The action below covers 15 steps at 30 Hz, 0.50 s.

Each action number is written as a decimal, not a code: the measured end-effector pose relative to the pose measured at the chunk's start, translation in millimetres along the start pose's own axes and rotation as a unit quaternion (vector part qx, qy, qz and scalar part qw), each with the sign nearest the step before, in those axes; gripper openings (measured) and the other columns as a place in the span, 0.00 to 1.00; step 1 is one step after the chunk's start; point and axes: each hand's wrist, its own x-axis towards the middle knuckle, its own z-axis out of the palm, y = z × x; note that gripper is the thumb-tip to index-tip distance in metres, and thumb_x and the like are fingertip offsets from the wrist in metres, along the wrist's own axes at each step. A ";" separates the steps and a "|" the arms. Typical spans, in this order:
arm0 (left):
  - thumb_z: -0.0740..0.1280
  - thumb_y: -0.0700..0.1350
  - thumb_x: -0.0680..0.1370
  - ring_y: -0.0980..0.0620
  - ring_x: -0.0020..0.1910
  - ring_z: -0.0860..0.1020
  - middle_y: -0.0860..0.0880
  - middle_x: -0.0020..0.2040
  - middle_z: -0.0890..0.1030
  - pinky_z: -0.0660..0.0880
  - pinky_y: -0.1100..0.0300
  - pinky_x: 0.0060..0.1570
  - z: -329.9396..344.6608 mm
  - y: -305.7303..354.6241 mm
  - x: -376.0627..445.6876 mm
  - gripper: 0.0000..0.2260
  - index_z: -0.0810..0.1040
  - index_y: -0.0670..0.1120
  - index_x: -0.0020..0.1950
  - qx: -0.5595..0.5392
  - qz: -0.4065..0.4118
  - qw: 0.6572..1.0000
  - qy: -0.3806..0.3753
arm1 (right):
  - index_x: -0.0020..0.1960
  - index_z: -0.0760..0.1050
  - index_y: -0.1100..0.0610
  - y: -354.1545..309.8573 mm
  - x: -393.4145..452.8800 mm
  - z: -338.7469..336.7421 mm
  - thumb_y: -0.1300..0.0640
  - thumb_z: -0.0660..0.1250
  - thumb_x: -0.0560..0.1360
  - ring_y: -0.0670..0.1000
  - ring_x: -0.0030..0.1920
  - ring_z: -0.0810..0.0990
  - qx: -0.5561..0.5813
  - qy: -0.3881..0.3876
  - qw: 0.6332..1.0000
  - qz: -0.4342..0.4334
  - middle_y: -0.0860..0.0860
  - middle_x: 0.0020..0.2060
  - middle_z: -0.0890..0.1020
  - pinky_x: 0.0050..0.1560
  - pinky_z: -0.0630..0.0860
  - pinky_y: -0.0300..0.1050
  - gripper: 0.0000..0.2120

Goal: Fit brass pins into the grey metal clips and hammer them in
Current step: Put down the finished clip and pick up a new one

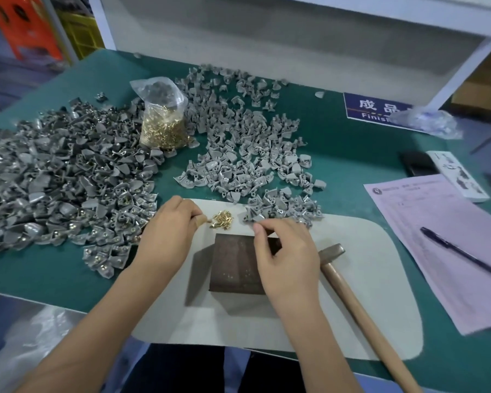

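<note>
Green-topped workbench (352, 154) beneath a white shelf (295, 12).

Just beyond my left fingertips (197, 219) I see shiny brass pins (222, 219); the clips (281, 212) past my right fingers look matt grey metal. Beneath them sits a dull, dark block (238, 265), beside a wooden-handled hammer (360, 316).

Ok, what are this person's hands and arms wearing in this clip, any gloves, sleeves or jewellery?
Nothing visible: the left hand and right hand are ungloved, with no rings, watch or bands showing. Both forearms are bare down to the frame's bottom edge; no sleeve appears.
</note>
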 end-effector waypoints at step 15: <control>0.71 0.59 0.73 0.65 0.36 0.80 0.58 0.37 0.85 0.71 0.73 0.36 -6.1 65.9 0.9 0.12 0.86 0.52 0.38 -0.312 0.054 0.944 -0.089 | 0.50 0.83 0.43 5.4 -0.9 -3.9 0.49 0.72 0.76 0.46 0.50 0.84 0.225 0.038 0.972 0.051 0.39 0.44 0.85 0.51 0.75 0.35 0.03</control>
